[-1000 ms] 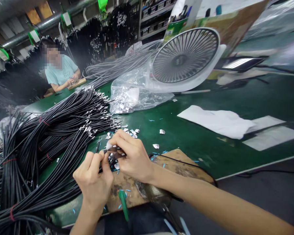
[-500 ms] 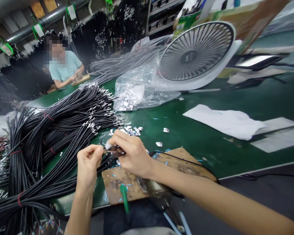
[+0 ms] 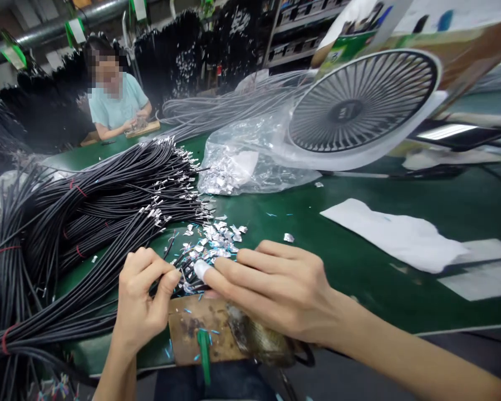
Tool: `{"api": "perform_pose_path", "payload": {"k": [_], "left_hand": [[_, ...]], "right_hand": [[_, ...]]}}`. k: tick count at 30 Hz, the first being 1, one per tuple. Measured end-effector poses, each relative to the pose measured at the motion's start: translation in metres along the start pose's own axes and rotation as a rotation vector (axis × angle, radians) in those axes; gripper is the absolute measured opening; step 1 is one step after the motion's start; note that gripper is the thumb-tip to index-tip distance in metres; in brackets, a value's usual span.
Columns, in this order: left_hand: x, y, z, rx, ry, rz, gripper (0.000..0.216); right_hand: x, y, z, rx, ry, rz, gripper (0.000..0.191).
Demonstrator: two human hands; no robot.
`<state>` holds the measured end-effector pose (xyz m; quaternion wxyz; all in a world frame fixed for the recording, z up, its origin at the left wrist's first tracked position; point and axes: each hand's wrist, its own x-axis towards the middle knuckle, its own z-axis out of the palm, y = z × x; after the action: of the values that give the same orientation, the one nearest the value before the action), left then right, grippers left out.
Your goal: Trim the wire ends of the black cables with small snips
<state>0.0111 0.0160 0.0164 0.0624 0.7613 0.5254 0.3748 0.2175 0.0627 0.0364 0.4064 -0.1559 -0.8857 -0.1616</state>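
Nearest, a stained wooden board (image 3: 181, 334) sits at the edge of the green worktop (image 3: 300, 214). Over it the left hand's (image 3: 144, 301) grip looks narrow, thumb to forefinger; the right hand's (image 3: 279, 287) fingers stretch forward. I can't tell what either holds. Beyond lie foil scraps (image 3: 221, 234), with bundled black cables (image 3: 104, 195) leftward, then a clear bag (image 3: 271, 167), a fan (image 3: 361, 106) and a person (image 3: 114, 108) in pale blue.
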Motion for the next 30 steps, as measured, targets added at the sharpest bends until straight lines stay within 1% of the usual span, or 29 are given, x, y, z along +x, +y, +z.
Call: {"api": "perform_pose_path", "payload": {"k": [4, 10, 14, 18, 22, 24, 26, 30], "left_hand": [[0.0021, 0.0019, 0.0019, 0.058, 0.001, 0.021, 0.027], [0.0034, 0.0029, 0.0044, 0.036, 0.011, 0.022, 0.03], [0.0039, 0.0033, 0.0036, 0.07, -0.039, 0.024, 0.032], [0.0057, 0.0035, 0.002, 0.097, -0.048, 0.058, 0.032], [0.0085, 0.0049, 0.0007, 0.091, -0.115, 0.067, 0.036], [0.009, 0.0055, 0.0003, 0.076, -0.132, 0.061, 0.037], [0.0087, 0.0056, 0.0001, 0.057, -0.132, 0.057, 0.036], [0.007, 0.0047, 0.0, 0.012, -0.127, 0.051, 0.036]], "right_hand": [[-0.002, 0.0009, 0.0007, -0.023, -0.062, -0.059, 0.019], [0.0002, 0.0011, 0.0004, -0.11, -0.08, -0.117, 0.016], [0.0009, 0.0003, 0.0005, -0.129, -0.089, -0.145, 0.017], [0.0003, -0.0008, 0.0019, -0.105, -0.064, -0.152, 0.027], [0.0039, 0.0015, -0.0015, -0.052, -0.131, -0.209, 0.029], [0.0059, 0.0035, -0.0039, -0.036, -0.136, -0.201, 0.029], [0.0063, 0.0046, -0.0052, -0.039, -0.117, -0.154, 0.028], [0.0014, 0.004, -0.0019, -0.031, -0.079, -0.107, 0.024]]}}
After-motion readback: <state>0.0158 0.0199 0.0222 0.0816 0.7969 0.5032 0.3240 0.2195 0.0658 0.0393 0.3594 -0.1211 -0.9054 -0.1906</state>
